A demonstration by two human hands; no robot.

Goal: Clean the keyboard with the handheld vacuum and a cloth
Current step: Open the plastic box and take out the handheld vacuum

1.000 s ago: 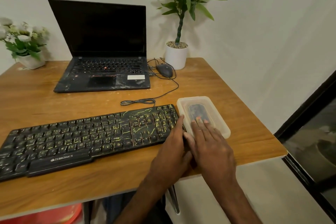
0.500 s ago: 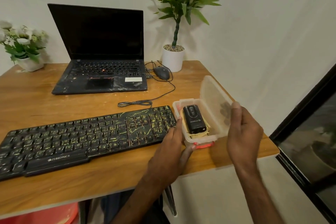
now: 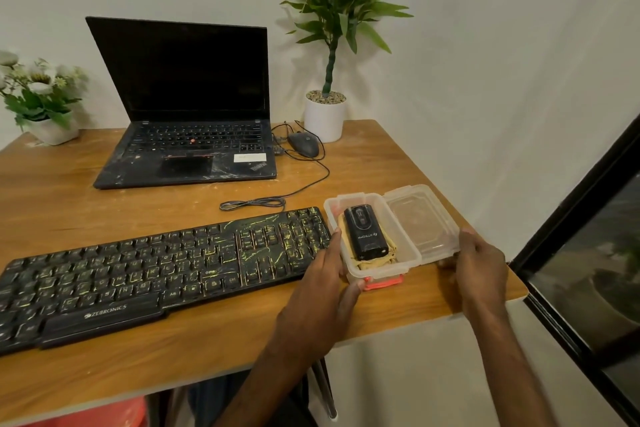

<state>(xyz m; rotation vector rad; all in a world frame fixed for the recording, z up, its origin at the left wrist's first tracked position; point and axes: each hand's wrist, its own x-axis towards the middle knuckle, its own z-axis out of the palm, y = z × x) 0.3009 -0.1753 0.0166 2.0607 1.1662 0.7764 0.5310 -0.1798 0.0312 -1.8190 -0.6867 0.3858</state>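
- Head camera looks down on a wooden table (image 3: 104, 215) with a black keyboard (image 3: 156, 274) lying along its near side, the keys streaked with yellowish marks.
- Just right of the keyboard's right end stands a clear plastic box (image 3: 410, 258), open, with a red clip (image 3: 382, 283) on its near wall.
- Inside the box a small black vacuum (image 3: 365, 234) lies lengthwise on a tan cloth (image 3: 372, 264) (only the cloth's near folds show from under it).
- The lid (image 3: 422, 218) lies flat just right of the box, touching its right rim.
- The left hand (image 3: 322, 291) grips the box's near left corner, thumb hooked on the near wall and forefinger stretched along the left wall between box and keyboard; its other fingers are hidden.
- The right hand (image 3: 479, 263) holds the lid's near right edge, thumb on top and fingers curled under.
- On the far side are an open laptop (image 3: 187, 121) with a dark screen, a mouse (image 3: 304, 145) to its right, a bundled cable (image 3: 252, 204) between laptop and keyboard, a potted plant (image 3: 325, 118) at the far right, and a pot of white flowers (image 3: 41, 97) at the far left.
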